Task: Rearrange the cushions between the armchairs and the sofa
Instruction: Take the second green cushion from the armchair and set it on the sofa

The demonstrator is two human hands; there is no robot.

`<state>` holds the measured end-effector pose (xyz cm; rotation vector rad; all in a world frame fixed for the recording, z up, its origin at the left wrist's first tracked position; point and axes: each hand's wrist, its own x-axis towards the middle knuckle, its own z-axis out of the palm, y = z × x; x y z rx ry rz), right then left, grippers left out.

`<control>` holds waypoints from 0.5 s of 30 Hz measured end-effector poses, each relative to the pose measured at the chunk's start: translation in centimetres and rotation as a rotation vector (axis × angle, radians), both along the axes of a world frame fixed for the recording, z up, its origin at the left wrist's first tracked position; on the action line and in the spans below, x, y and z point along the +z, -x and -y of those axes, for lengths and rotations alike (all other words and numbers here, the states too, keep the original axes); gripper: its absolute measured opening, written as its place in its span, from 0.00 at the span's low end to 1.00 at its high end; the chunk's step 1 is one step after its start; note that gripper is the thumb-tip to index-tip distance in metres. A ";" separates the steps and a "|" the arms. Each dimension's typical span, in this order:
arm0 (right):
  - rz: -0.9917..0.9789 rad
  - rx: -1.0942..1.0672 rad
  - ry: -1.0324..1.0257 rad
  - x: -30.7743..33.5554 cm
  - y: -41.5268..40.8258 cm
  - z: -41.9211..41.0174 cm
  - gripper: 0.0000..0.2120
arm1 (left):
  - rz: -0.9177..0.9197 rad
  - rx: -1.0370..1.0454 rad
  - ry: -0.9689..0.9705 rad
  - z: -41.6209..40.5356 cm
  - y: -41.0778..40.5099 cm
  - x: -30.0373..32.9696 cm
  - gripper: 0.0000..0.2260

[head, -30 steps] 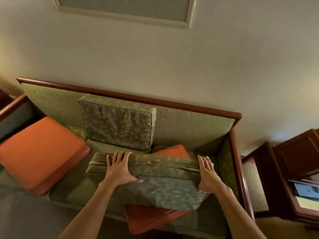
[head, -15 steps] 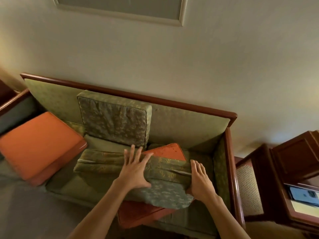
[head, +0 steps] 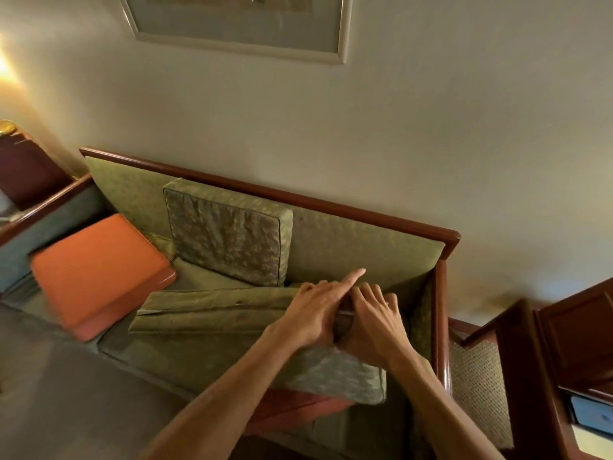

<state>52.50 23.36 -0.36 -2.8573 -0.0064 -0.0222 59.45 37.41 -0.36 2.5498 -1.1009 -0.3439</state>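
Observation:
A green patterned cushion (head: 225, 327) lies across the sofa (head: 331, 207) seat, its right part resting on an orange cushion (head: 295, 410) that shows beneath it. My left hand (head: 315, 308) and my right hand (head: 376, 323) sit side by side on the cushion's far right edge. Both curl their fingers over that edge, and the left index finger sticks out straight. A second green cushion (head: 229, 232) leans upright against the sofa back. Another orange cushion (head: 96, 270) lies at the sofa's left end.
A wooden armrest (head: 440, 310) closes the sofa's right side, with a cane-sided wooden chair (head: 481, 386) and a dark wooden cabinet (head: 577, 343) beyond it. A framed picture (head: 238, 24) hangs on the wall above. Grey floor (head: 59, 393) lies at the lower left.
My left hand has slid right along the green cushion to meet my right hand at the far right edge. The fingers have gone from flat to curled over the edge.

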 end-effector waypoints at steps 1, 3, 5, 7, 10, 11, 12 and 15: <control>0.045 0.031 -0.021 2.4 -0.5 -0.3 0.44 | -0.020 -0.002 0.086 -1.0 -0.7 2.2 0.64; 0.130 0.098 -0.100 6.8 -1.2 -1.3 0.47 | -0.106 -0.008 0.313 -3.8 -1.9 5.9 0.62; 0.203 0.138 -0.212 9.2 -2.0 -3.1 0.53 | -0.153 0.017 0.463 -7.5 -3.0 7.6 0.59; 0.184 0.152 -0.302 8.9 -2.9 -5.2 0.60 | -0.187 0.072 0.517 -11.2 -3.9 6.9 0.56; 0.013 0.152 -0.170 3.8 -4.2 -6.1 0.63 | -0.378 0.234 0.540 -16.6 -4.7 2.7 0.57; -0.038 0.131 -0.092 1.9 -4.3 -5.4 0.63 | -0.414 0.282 0.536 -18.5 -5.0 1.3 0.57; -0.079 0.083 -0.041 0.4 -4.1 -4.3 0.63 | -0.428 0.321 0.543 -20.3 -5.3 0.1 0.57; -0.113 -0.028 0.034 -1.3 -3.4 -1.5 0.61 | -0.452 0.416 0.547 -24.8 -6.8 -1.2 0.57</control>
